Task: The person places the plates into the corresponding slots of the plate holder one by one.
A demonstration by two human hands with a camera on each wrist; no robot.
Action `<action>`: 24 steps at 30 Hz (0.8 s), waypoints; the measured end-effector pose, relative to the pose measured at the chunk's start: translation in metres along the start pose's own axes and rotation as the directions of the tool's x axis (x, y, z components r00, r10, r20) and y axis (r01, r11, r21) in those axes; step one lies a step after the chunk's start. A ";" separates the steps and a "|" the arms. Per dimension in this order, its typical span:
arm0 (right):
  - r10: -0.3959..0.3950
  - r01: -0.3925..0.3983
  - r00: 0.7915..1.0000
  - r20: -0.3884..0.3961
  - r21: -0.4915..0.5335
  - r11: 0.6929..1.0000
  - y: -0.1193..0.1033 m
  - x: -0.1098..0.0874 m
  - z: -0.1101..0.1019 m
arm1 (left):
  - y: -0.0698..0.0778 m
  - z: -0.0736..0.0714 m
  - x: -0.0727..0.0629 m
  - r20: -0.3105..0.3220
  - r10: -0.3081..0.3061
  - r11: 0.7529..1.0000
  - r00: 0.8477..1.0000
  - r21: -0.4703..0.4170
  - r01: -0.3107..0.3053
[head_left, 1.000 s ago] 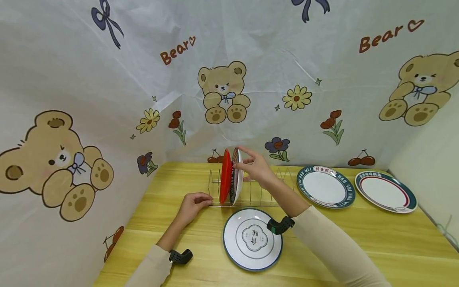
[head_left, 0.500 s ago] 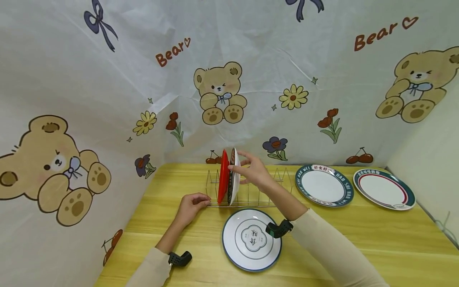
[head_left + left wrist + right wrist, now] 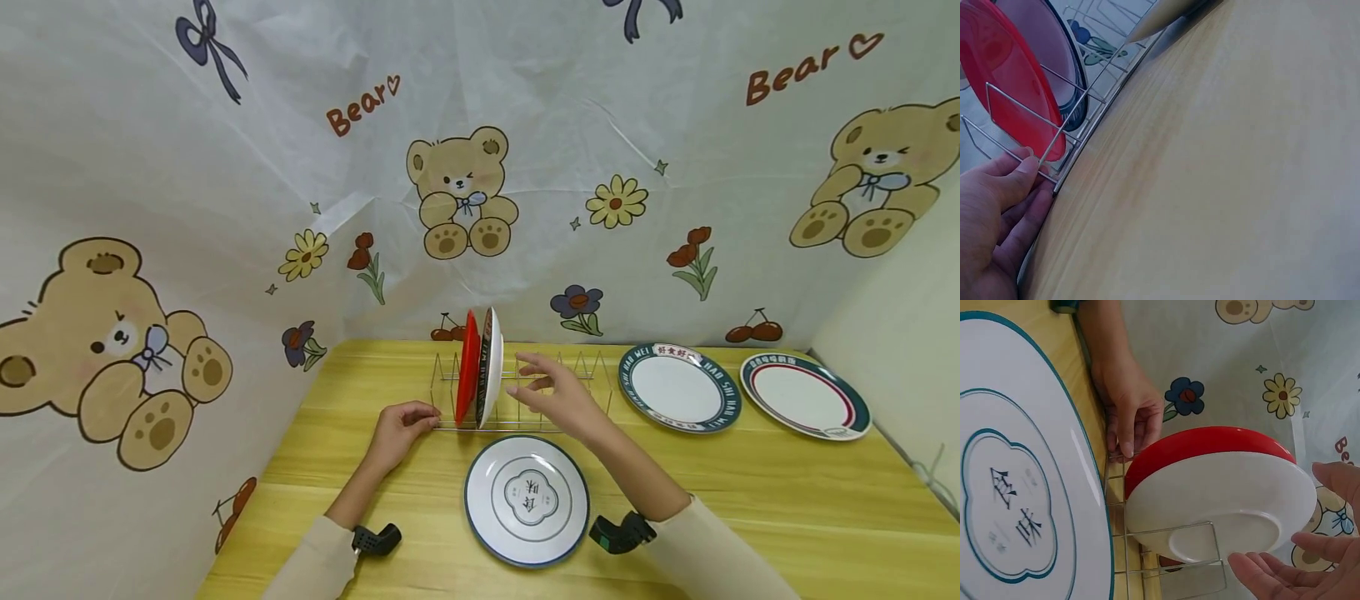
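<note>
In the head view a wire plate rack [image 3: 525, 431] stands toward the back of the table. My left hand [image 3: 396, 435] pinches the rack's left end between thumb and fingers, plainer in the left wrist view. Upright in the rack leans a red plate [image 3: 467, 371]. Beside it, on the right, stands a white plate [image 3: 494, 375] with a dark patterned rim. My right hand [image 3: 558, 402] hovers just right of that plate, fingers spread and holding nothing. The right wrist view shows the fingertips [image 3: 1304, 540] close to the white plate's underside [image 3: 1229, 487].
A white plate with a blue rim [image 3: 527, 500] lies flat in front of the rack. Farther right, a green-rimmed plate [image 3: 680, 387] and another with red and green bands [image 3: 806, 397] lie flat. A bear-print cloth [image 3: 420, 100] hangs behind.
My right hand has let go of the dark-rimmed plate and drawn back right and down. That plate, released, stays upright beside the red one. The left hand still holds the rack.
</note>
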State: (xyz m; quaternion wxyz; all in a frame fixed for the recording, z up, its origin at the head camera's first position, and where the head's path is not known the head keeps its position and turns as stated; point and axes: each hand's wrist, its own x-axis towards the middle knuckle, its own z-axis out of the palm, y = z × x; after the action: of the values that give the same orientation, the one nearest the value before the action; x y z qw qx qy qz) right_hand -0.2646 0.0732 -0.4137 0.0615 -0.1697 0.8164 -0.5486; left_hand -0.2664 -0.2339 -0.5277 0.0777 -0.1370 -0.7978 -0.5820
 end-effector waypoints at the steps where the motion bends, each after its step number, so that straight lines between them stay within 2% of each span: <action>1: -0.002 0.002 1.000 -0.002 -0.009 1.000 0.002 -0.005 -0.001 | 0.000 0.000 0.000 0.002 -0.004 1.000 1.000 -0.005 0.004; 7: -0.011 0.012 1.000 0.004 -0.080 0.997 0.016 -0.034 -0.009 | 0.001 -0.001 0.000 0.007 -0.016 1.000 1.000 -0.025 0.016; 13: -0.039 0.044 0.997 0.071 -0.063 0.997 0.033 -0.054 -0.017 | -0.001 -0.001 0.001 0.014 -0.002 1.000 1.000 -0.025 0.003; 20: -0.052 0.066 0.995 0.087 -0.154 0.986 0.052 -0.068 -0.030 | 0.000 0.001 0.001 0.004 0.009 1.000 1.000 -0.015 -0.009; 24: -0.023 0.049 0.992 0.124 -0.210 0.976 0.057 -0.071 -0.037 | -0.012 0.001 0.003 -0.001 -0.013 1.000 1.000 -0.008 0.013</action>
State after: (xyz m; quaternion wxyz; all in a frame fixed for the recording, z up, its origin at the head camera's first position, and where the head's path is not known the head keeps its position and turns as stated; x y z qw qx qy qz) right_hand -0.2204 0.1495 -0.4576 0.0825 -0.2230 0.8619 -0.4478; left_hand -0.2730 -0.2363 -0.5375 0.0738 -0.1318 -0.7963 -0.5857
